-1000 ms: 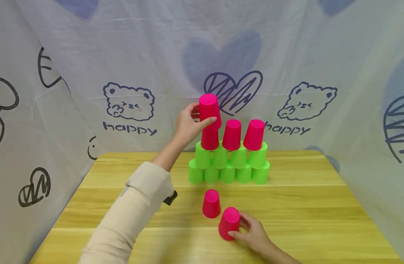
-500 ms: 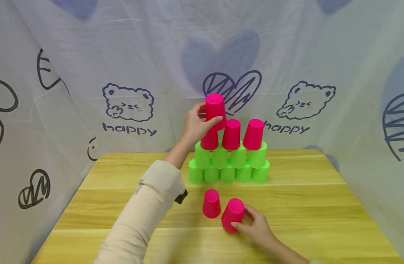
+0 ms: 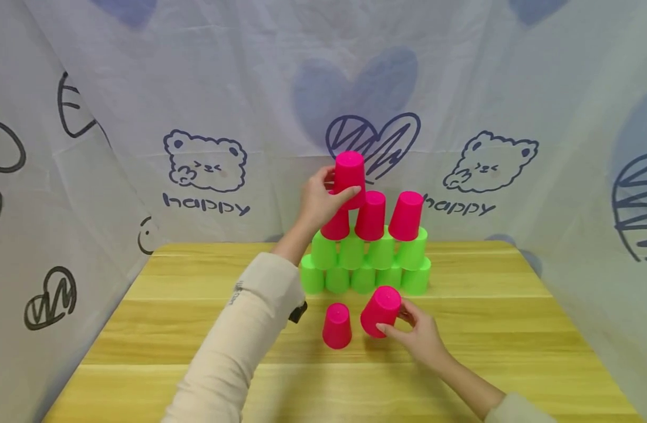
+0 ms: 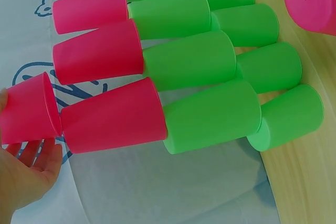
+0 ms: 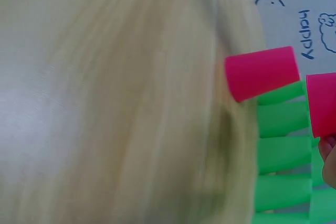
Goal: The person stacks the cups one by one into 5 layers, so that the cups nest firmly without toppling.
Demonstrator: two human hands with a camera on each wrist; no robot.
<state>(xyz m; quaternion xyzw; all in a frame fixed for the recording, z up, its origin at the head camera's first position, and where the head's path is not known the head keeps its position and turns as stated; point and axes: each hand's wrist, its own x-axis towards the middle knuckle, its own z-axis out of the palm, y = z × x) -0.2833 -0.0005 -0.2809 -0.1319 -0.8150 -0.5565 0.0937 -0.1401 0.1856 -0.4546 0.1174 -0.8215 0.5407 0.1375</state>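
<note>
My left hand grips an upside-down pink cup at the top of a cup stack, its rim over the left and middle pink cups of the third row. In the left wrist view the held cup has its rim right at the base of the nearest row cup. My right hand holds another pink cup, tilted and raised above the table in front of the stack. One more pink cup stands upside down on the table, left of the right hand's cup.
Two rows of upside-down green cups form the stack's base, with a pink middle cup and right cup above. The wooden table meets a printed cloth backdrop behind the stack.
My left hand has carried its cup rightward, from over the left pink cup to between it and the middle one. My right hand has lifted its cup up and forward, tilting it.
</note>
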